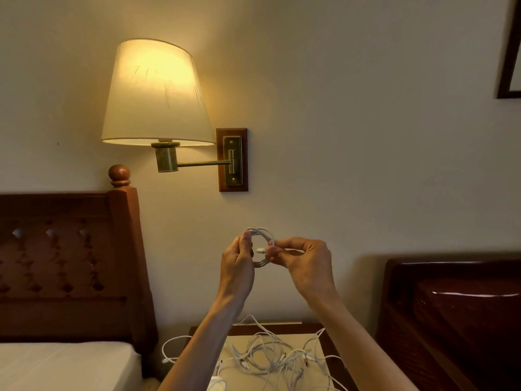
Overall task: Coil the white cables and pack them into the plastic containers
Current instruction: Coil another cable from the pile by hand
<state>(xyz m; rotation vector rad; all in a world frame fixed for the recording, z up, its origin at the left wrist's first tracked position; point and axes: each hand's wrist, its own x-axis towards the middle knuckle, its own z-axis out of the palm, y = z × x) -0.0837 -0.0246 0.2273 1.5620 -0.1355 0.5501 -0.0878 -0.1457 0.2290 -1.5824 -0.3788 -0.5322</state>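
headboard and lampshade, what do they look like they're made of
Headboard: looks like dark reddish wood with a smooth finish; carved cut-outs and a turned knob show.
Lampshade: probably cream fabric or paper, matte; the light glows through it and faint creases show.

We hold a coiled cable (260, 246) between our hands, left hand (236, 266) and right hand (306, 266), above the table (332, 351). Loose cables (270, 359) lie on the table, some hanging over its left edge. A bed (64, 365) stands left of the table, a lamp (156, 94) on the wall behind.
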